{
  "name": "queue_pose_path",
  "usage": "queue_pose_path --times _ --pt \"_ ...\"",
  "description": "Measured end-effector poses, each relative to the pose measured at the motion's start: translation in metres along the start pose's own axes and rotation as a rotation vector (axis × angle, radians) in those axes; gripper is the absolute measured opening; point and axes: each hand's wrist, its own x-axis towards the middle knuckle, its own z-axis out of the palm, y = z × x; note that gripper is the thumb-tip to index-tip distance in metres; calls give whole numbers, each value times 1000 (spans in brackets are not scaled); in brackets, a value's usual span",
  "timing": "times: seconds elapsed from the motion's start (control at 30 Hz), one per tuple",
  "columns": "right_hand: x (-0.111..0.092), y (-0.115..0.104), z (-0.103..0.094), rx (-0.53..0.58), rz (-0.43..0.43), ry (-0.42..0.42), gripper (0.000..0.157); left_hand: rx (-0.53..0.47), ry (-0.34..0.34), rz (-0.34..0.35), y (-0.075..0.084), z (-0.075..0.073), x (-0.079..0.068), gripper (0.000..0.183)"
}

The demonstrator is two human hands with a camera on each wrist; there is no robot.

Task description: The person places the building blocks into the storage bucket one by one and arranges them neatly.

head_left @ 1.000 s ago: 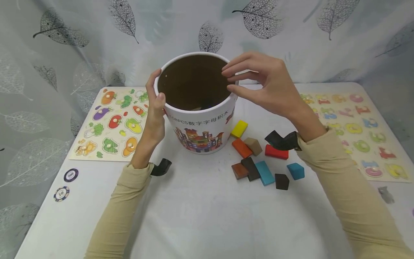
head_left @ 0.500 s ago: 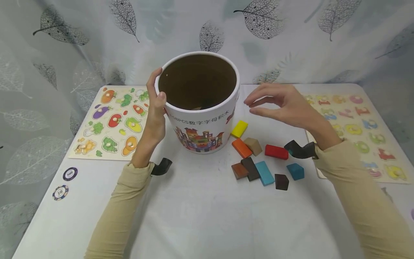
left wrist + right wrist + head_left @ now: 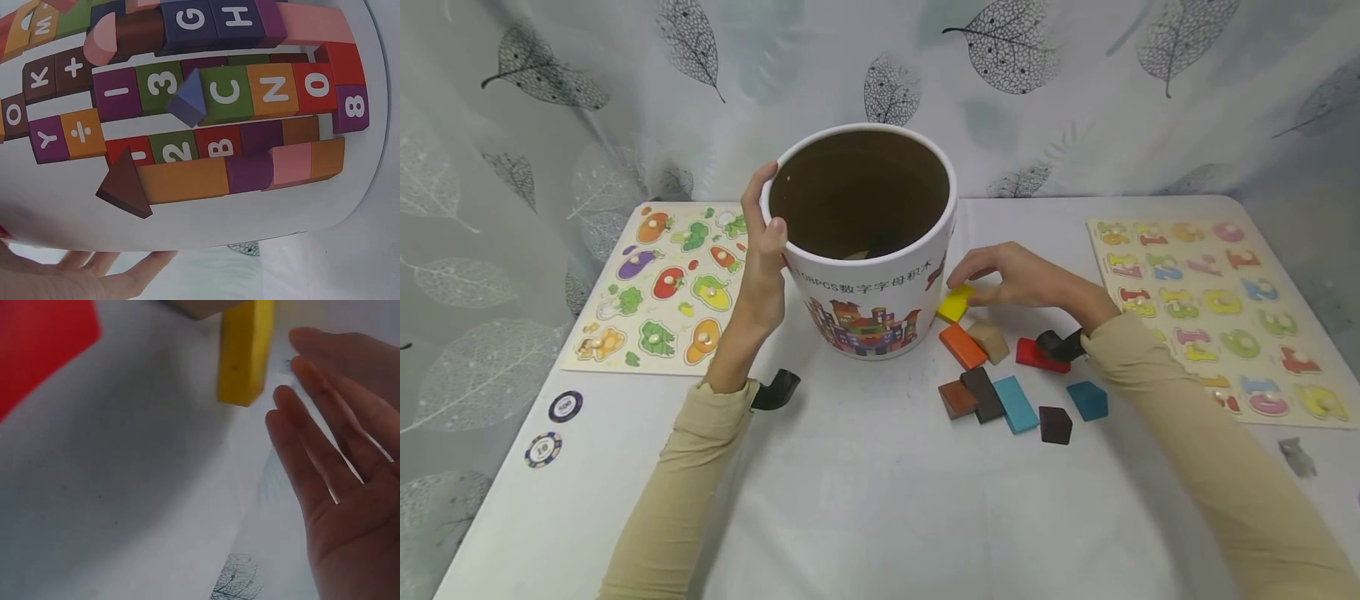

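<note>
A large white bucket (image 3: 872,292) with printed Chinese lettering stands at the table's middle. My left hand (image 3: 762,275) grips its left side near the rim, thumb toward the front. The left wrist view shows the printed blocks on the bucket's wall (image 3: 250,219) close up. My right hand (image 3: 1018,277) is over a yellow block (image 3: 955,307) at the bucket's right base, its fingers and thumb spread. In the right wrist view the straight fingers (image 3: 306,456) lie beside the yellow block (image 3: 240,362), with a gap between them. Inside the dark bucket, something pale lies low down, hard to make out.
Near the yellow block lie an orange block (image 3: 962,347), a tan block (image 3: 988,341), a red block (image 3: 1037,355) and several darker and blue ones. A vegetable puzzle board (image 3: 602,308) lies left, a number puzzle board (image 3: 1217,325) right. Two chips (image 3: 565,407) rest at left.
My right hand has moved from the bucket's right rim out to the right, then down to the yellow block. The left hand keeps its grip on the bucket.
</note>
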Motion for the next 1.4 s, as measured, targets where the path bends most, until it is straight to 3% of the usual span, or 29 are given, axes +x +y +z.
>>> queue_pose_path --times 0.3,0.63,1.07,1.23,1.4 --pt "0 5 3 -104 45 -46 35 10 6 0 -1 -1 0 86" --pt "-26 19 -15 -180 170 8 36 8 11 -7 -1 0 1 83" --pt "-23 21 -6 -123 143 -2 40 -3 4 -5 -1 2 0 84" --pt "-30 25 -14 -130 117 75 41 -2 10 -2 -1 1 0 84" --pt "-42 14 -37 -167 65 263 44 -11 13 -3 -2 1 1 85"
